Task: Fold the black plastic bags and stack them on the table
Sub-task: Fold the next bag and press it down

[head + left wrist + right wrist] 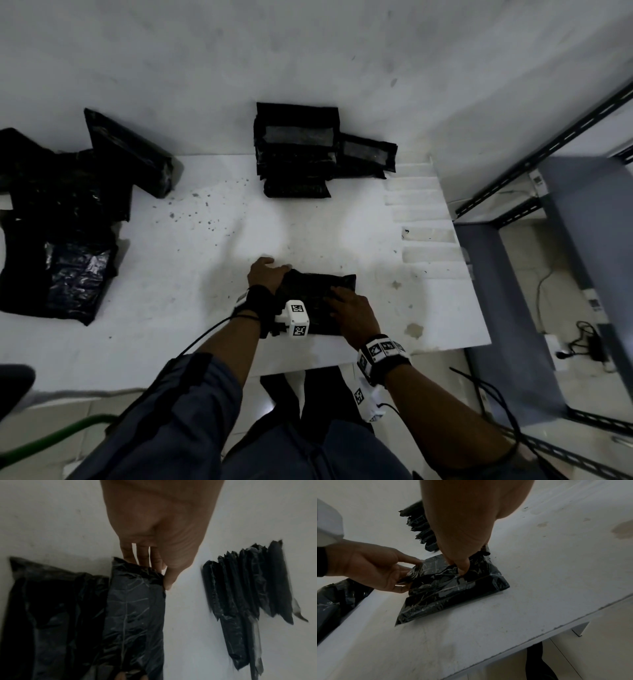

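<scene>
Near the front edge of the white worktop [191,281] lies a partly folded black plastic bag [317,291], with both hands on it. The left hand [265,275] pinches the bag's left edge, its grip clamped with thumb over fingers, while the right hand [352,313] presses down on top, fingers fairly straight. A stack of folded bags [294,154] sits well apart, against the wall, and loose unfolded bags [65,219] lie far left.
</scene>
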